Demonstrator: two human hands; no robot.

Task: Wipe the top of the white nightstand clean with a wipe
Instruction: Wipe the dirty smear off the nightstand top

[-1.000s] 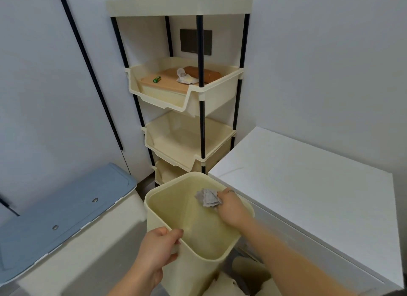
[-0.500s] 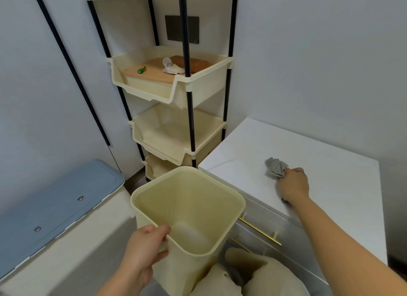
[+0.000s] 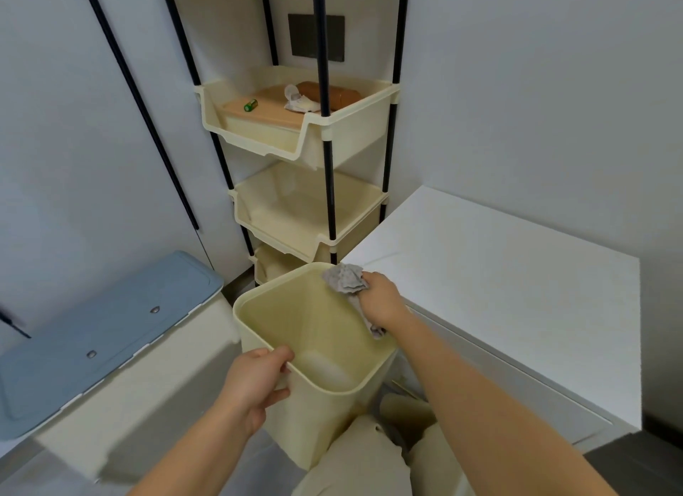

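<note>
On my feed the right hand is clamped round the wipe. The wipe is a crumpled grey wad bulging past the knuckles at the far right corner of the bin, just where that rim meets the near corner of the nightstand. A tail of the wipe hangs below the hand along the bin's inner wall. The left hand grips the bin's near rim, thumb over the edge and fingers curled outside, with the bin's mouth open toward me.

The next move turns on one relation: the white top lies to the right of the bin and beyond it, so from the wipe it is a short sweep rightward and away. The right hand is the nearer one and holds the wipe, while the left is occupied on the bin's opposite side. The wad has no clear long axis, so I judge that its orientation matters little and flat contact matters more.

Several things I can't make out:
- whether the wipe touches the nightstand corner, the bin rim, or neither
- the right fingers, which are buried under the cloth
- any dirt on the top, which reads plain white
- the nightstand's front, mostly behind my right forearm

I also can't tell whether this is brushing debris into the bin or discarding the wipe.
</note>
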